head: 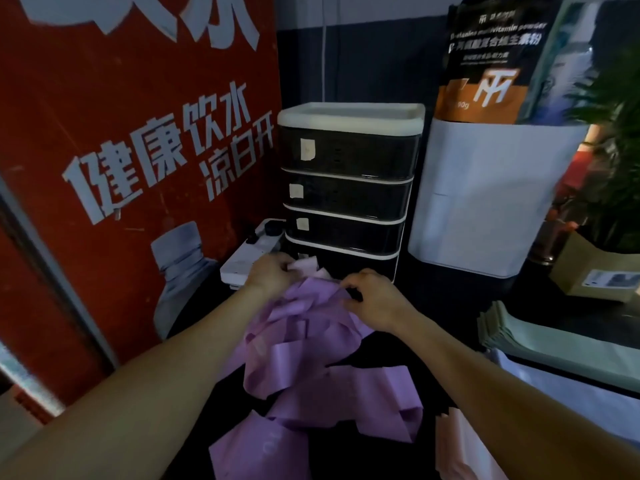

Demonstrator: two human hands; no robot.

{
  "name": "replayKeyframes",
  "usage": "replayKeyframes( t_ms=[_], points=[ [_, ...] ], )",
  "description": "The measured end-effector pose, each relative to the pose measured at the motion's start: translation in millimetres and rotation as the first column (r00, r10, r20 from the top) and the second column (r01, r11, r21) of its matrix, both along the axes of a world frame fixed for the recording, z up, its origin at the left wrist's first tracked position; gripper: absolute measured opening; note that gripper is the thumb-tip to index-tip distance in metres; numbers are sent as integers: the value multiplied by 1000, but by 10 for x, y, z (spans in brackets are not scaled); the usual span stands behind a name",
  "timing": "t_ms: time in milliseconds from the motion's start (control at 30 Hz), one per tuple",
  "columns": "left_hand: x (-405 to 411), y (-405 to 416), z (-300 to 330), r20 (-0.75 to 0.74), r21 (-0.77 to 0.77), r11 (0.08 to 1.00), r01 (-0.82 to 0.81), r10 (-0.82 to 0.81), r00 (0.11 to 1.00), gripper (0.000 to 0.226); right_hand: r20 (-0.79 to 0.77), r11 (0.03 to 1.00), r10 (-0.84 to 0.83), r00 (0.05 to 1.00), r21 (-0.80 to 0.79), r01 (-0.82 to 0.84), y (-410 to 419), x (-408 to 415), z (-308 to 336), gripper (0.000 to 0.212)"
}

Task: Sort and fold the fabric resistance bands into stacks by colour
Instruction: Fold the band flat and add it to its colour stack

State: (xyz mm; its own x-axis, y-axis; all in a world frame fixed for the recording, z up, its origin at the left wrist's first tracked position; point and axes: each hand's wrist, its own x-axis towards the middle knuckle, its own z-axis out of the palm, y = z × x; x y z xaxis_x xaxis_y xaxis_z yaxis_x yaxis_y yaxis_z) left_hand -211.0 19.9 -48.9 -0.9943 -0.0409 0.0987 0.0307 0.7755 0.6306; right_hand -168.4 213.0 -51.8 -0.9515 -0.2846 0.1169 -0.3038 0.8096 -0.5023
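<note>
A loose heap of purple fabric bands [311, 368] lies on the dark table and trails toward me. At its far end my left hand [272, 273] pinches a paler pink piece [306, 263], fingers curled round it. My right hand [372, 297] grips the upper edge of the purple heap just to the right. A stack of folded grey-green bands [540, 337] sits at the right, with a pale lilac stack [568, 382] in front of it. Pink folded bands [460, 448] show at the bottom right.
A black four-drawer organiser [346, 192] with a white top stands right behind my hands. A white power strip [249, 252] lies to its left, against a red poster wall [104, 168]. A white box [491, 195], a cardboard box [595, 271] and a plant [616, 133] fill the right.
</note>
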Motion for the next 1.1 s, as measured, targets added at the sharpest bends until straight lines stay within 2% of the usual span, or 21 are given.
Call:
replayKeyframes(
  t_ms=[133,267,367,467,667,833,967,1100],
  points=[
    [154,-12,338,-139,95,992,78,-65,988,8,-33,994,-25,999,-109,21,41,120,178,24],
    [358,60,772,-255,299,948,111,-33,966,8,-96,982,-83,992,-177,65,81,272,452,36],
    [537,130,1093,-328,341,922,185,-68,942,4,-164,961,-131,978,-262,85,98,383,696,41],
    [727,197,1337,-384,405,879,249,-84,920,10,-213,932,-142,967,-357,58,102,535,961,47],
    [1136,361,1577,-415,533,769,353,-126,901,8,-292,880,-151,945,-475,-6,122,895,1351,41],
    [1401,529,1620,-343,704,626,334,-112,933,2,-299,874,-107,948,-483,-54,191,1212,1426,41],
    [1507,593,1635,-307,759,573,311,-107,946,3,-277,822,-94,956,-563,-82,346,1425,1287,31],
    [1572,635,1612,-320,730,598,332,-130,939,7,-188,849,-18,982,-521,-84,461,1524,1156,30]
  ],
)
